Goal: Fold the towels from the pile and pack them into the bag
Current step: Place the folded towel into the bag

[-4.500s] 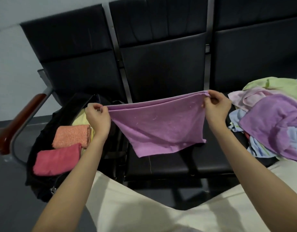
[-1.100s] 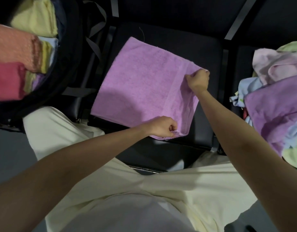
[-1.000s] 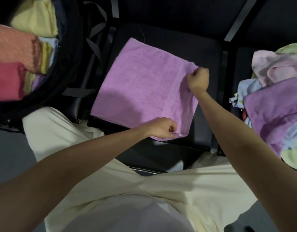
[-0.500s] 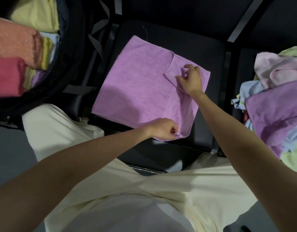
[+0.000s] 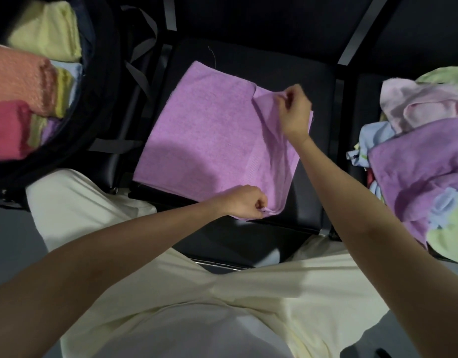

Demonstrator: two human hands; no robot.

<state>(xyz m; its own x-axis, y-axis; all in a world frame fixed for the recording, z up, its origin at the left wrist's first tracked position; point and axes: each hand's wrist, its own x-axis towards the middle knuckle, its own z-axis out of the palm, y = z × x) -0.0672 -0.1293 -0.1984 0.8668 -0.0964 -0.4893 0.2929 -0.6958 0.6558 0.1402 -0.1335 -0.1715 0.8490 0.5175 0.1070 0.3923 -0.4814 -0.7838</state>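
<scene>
Both hands [image 5: 293, 111] pinch purple towel [image 5: 210, 140] corners, fingertips hidden.

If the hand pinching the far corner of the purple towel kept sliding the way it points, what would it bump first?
Probably the right hand just crosses more purple towel; beyond that, the black bag, though depth is unclear.

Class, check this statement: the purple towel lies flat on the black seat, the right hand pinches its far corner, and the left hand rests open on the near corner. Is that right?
One detail is wrong. In the head view, the left hand is not open: its fingers are curled, pinching the near corner of the purple towel. The towel does lie on the black seat, and the right hand pinches its far corner.
</scene>
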